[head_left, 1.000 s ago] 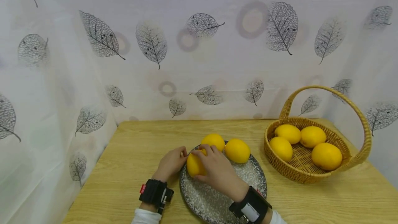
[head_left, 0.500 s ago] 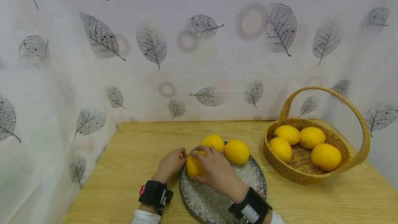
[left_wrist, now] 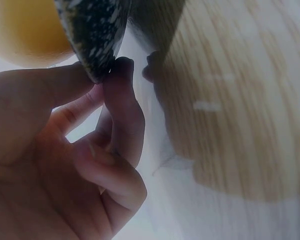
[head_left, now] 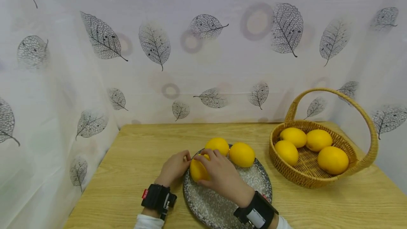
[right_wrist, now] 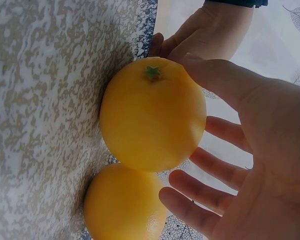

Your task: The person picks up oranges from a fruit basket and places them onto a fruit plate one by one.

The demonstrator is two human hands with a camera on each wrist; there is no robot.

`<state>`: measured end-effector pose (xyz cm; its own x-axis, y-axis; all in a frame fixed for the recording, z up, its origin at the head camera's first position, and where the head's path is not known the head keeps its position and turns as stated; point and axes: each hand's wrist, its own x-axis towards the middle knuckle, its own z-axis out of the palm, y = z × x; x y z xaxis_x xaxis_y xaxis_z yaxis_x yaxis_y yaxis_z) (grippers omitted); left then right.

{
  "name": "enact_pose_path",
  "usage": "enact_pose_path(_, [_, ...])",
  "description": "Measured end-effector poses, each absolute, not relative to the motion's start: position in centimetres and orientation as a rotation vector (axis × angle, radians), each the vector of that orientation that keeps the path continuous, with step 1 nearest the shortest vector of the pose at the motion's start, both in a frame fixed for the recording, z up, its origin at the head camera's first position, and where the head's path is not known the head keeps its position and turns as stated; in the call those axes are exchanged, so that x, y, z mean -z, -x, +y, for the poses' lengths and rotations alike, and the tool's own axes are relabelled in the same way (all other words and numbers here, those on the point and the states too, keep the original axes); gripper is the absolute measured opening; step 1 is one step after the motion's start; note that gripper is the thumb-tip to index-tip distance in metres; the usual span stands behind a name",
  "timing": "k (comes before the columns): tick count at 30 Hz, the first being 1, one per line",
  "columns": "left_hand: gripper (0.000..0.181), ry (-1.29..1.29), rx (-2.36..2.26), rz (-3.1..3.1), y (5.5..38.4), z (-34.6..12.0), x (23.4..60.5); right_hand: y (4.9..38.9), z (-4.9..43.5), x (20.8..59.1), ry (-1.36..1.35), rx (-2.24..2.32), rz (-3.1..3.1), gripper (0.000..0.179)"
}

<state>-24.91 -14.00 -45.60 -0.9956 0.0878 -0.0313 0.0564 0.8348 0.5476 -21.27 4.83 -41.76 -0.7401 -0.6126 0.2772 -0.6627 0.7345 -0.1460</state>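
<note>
Orange [head_left: 198, 170] is seated on the speckled plate [head_left: 219, 204], close to the left rim. It is held by the right hand [head_left: 222, 176]: thumb set on one side, fingers spread and bent round the other. A green star-shaped stem mark is shown facing the right wrist camera. Plate rim is pinched by the left hand [head_left: 174, 168] just left of the orange, thumb and index finger clamped on the edge; the pinch is shown clearly by the left wrist view.

Nearby on the plate: back orange [head_left: 217, 145] is placed just behind the held one; whether the two touch can't be told. Right-hand orange [head_left: 242, 154] is placed beside the back one, near the far rim.

In the way: from the head view, the held orange is partly covered by the right hand, and the plate's right near part is crossed by the right forearm and its black wristband [head_left: 258, 210]. Front edge of the plate is cut off by the picture bottom.

To the right, well apart from both hands, a wicker basket [head_left: 295, 178] is stood on the wooden tabletop [head_left: 152, 133]. Four yellow fruits [head_left: 332, 160] are contained in it, spanned by a tall arched handle [head_left: 359, 103]. Tabletop is backed by a leaf-print curtain [head_left: 222, 63].
</note>
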Motion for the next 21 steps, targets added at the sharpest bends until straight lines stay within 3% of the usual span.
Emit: enact_pose_path(21, [0.012,-0.122,-0.9,2.947,24.73,-14.03,45.51,21.16,4.96,41.14,-1.04,-0.371,-2.742,0.064])
